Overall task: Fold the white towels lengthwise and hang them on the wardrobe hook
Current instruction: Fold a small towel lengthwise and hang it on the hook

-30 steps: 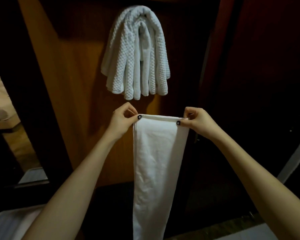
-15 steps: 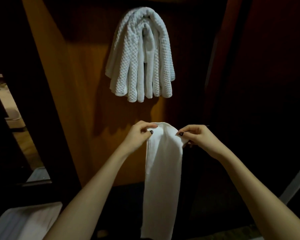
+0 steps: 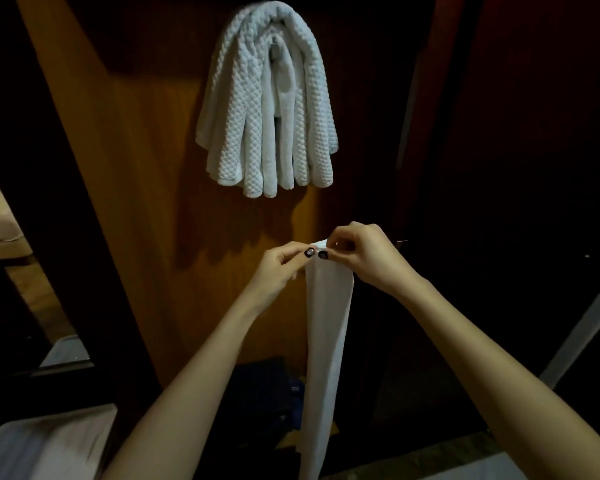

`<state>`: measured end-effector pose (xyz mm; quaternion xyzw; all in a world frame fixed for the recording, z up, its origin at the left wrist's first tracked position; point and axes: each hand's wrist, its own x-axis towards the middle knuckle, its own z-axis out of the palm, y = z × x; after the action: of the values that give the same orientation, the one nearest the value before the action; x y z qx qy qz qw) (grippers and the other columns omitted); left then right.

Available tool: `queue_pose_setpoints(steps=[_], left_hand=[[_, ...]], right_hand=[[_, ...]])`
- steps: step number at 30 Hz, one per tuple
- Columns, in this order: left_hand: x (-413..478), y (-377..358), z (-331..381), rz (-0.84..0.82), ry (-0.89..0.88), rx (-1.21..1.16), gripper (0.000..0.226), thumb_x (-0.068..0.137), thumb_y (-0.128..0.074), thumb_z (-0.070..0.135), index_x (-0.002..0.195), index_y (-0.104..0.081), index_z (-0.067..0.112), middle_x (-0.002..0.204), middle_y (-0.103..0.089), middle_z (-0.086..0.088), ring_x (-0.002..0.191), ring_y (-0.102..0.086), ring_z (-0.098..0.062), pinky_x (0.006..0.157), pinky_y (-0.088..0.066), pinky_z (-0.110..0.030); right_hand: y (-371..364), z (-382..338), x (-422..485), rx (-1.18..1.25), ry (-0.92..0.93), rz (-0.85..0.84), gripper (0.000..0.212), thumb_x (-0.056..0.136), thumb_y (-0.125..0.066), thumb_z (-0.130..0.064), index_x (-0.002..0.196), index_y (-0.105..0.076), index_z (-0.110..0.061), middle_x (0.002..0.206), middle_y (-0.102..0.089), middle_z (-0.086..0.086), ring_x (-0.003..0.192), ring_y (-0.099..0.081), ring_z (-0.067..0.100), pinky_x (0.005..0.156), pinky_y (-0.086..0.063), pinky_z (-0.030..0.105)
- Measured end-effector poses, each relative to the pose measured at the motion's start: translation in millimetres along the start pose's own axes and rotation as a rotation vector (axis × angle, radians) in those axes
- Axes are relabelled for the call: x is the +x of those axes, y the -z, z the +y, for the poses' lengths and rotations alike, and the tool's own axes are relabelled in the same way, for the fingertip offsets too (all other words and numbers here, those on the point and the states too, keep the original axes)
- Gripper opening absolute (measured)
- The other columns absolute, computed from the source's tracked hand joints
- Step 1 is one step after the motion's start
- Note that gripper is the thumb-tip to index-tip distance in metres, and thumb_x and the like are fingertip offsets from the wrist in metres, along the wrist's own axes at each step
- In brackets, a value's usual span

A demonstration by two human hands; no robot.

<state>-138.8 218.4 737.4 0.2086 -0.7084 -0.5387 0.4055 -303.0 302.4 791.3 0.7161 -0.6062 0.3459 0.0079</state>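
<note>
Judging by the scene, well along but not finished. Already draped above the hands, against the wooden wardrobe panel [image 3: 136, 168]: a bunch of waffle-weave white towels [image 3: 267, 109], folded long and hiding the hook completely. Yet to hang: one smooth white towel [image 3: 326, 341], folded into a narrow strip, dropping straight down from between the hands, past the forearms and out of view at the bottom. Left hand [image 3: 278, 268]: fingers curled, thumb and forefinger pinching the strip's top edge. Right hand [image 3: 361, 254]: likewise curled, pinching the same edge just beside the left, thumbnails almost touching. Left to do, seemingly: raising the strip and laying it over the hook. Below the left forearm, a pale flat thing [image 3: 49, 445], too blurred to name.
</note>
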Motion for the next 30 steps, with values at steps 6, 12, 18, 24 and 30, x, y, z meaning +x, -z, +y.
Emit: queue_pose_setpoints(steps=[6,12,18,24,30], left_hand=[[4.7,0.2,2.3,0.063,-0.120,-0.046,0.020,0.082,-0.069,0.001,0.089,-0.074,0.020,0.088,-0.073,0.010,0.088,-0.066,-0.003,0.076,-0.049,-0.015],[6.4,16.0,7.2,0.096,-0.013,-0.206,0.017,0.081,-0.071,0.004,0.078,-0.077,0.020,0.080,-0.072,0.001,0.078,-0.066,-0.010,0.068,-0.054,-0.019],[10.7,20.3,17.2,0.190,0.023,-0.212,0.025,0.078,-0.069,-0.009,0.068,-0.069,0.015,0.070,-0.070,0.001,0.070,-0.064,-0.010,0.065,-0.055,-0.019],[16.6,16.9,38.1,0.248,-0.174,-0.328,0.035,0.082,-0.062,-0.012,0.077,-0.067,0.022,0.071,-0.070,0.004,0.062,-0.061,-0.006,0.055,-0.048,-0.019],[25.6,3.8,41.6,0.212,-0.232,-0.313,0.028,0.087,-0.062,-0.005,0.085,-0.051,0.021,0.071,-0.066,0.000,0.069,-0.059,-0.015,0.064,-0.052,-0.029]], right_hand=[[-0.4,1.9,7.8,-0.029,-0.012,0.021,0.020,0.087,-0.070,-0.034,0.084,-0.070,-0.014,0.088,-0.049,-0.005,0.089,-0.044,0.011,0.070,-0.032,0.015],[13.1,17.3,0.8,0.041,-0.106,-0.178,0.020,0.085,-0.071,-0.036,0.091,-0.067,-0.017,0.099,-0.062,-0.003,0.094,-0.057,0.011,0.081,-0.046,0.024],[7.2,3.7,8.4,0.080,-0.080,-0.034,0.021,0.085,-0.070,-0.021,0.076,-0.059,-0.007,0.069,-0.059,0.005,0.060,-0.049,0.007,0.056,-0.039,0.033],[19.7,-12.2,21.9,0.323,-0.057,0.121,0.018,0.082,-0.073,-0.008,0.081,-0.057,-0.001,0.078,-0.064,0.016,0.071,-0.056,0.009,0.064,-0.046,0.030],[45.8,-10.4,28.2,0.354,-0.091,0.215,0.018,0.081,-0.074,-0.004,0.088,-0.058,-0.005,0.086,-0.069,0.019,0.075,-0.063,0.015,0.071,-0.056,0.044]])
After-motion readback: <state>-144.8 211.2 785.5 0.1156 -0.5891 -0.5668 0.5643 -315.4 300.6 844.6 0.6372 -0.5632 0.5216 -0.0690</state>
